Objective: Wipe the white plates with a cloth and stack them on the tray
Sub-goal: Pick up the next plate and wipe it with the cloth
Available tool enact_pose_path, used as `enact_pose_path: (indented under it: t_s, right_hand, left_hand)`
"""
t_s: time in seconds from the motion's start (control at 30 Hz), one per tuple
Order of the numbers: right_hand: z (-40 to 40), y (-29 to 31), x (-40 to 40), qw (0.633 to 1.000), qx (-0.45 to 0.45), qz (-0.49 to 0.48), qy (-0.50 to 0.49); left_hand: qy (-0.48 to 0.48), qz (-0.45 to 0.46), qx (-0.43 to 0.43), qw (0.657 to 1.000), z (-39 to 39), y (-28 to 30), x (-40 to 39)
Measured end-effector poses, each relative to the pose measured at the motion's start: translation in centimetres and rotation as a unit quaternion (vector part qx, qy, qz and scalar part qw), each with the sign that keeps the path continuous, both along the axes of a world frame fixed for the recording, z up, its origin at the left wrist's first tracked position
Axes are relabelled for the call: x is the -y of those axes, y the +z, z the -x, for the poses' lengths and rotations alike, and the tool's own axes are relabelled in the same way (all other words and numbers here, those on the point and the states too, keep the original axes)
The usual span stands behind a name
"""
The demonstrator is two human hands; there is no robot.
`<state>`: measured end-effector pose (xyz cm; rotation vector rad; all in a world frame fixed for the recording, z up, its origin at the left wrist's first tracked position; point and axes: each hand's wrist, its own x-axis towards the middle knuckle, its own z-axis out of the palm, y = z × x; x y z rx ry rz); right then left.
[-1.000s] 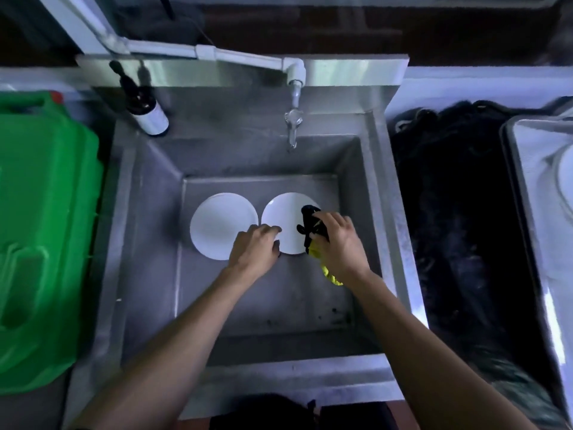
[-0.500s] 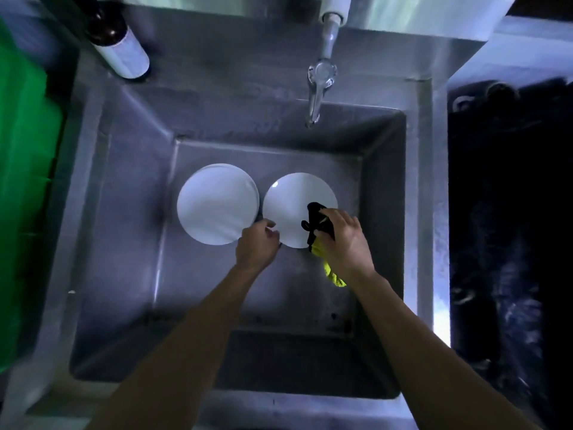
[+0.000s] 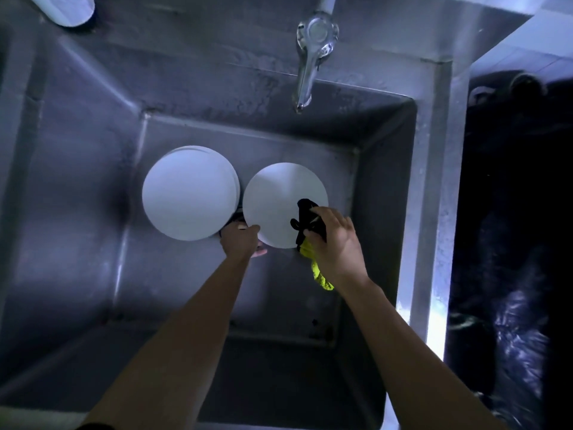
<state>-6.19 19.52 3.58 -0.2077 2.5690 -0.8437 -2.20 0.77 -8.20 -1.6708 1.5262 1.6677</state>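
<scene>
Head view, looking straight down into a deep steel sink [image 3: 93, 187]. Two sets of white plates on the sink floor: a short stack [image 3: 189, 193] at left, with a second rim showing at its right edge, and a single plate [image 3: 279, 200] just beside it at right, apparently tipped up off the floor at the near edge. Left hand [image 3: 240, 240] clamped on the near-left rim of the single plate, fingers curled under the edge; likely placed there to steady and tilt the plate during wiping. Right hand [image 3: 336, 240] closed round a black-and-yellow cloth [image 3: 307, 223], black part pressed on the lower-right of the plate face, yellow tail [image 3: 321, 274] hanging below the wrist. Grip on the cloth bunched, presumably to keep a thick pad under the fingers. Tap [image 3: 310, 57] above the back wall, no water visible at the spout. Pale bottle [image 3: 66, 9] partly cut off at upper left on the sink ledge. Dark, indistinct mass [image 3: 511, 243] to the right of the sink. Tray not in view. Judged stage: wiping of the single plate in progress, stacking on the tray not yet done for the plates in the sink.
</scene>
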Motion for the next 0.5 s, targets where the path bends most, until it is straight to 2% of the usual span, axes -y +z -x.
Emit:
enact_pose_path:
  t_s: [0.17, 0.3, 0.5]
  right_hand:
    - [0.0, -0.2, -0.5, 1.0, 0.001, -0.005, 0.006]
    - [-0.4, -0.3, -0.6, 1.0, 0.008, -0.003, 0.003]
    - [-1.0, -0.2, -0.8, 1.0, 0.018, -0.008, 0.005]
  left_hand:
    - [0.012, 0.047, -0.009, 0.999, -0.1, -0.5, -0.7]
    - [-0.014, 0.092, -0.001, 0.996, -0.1, -1.0, -0.8]
    - [-0.008, 0.101, -0.003, 0.995, -0.5, -1.3, -1.0]
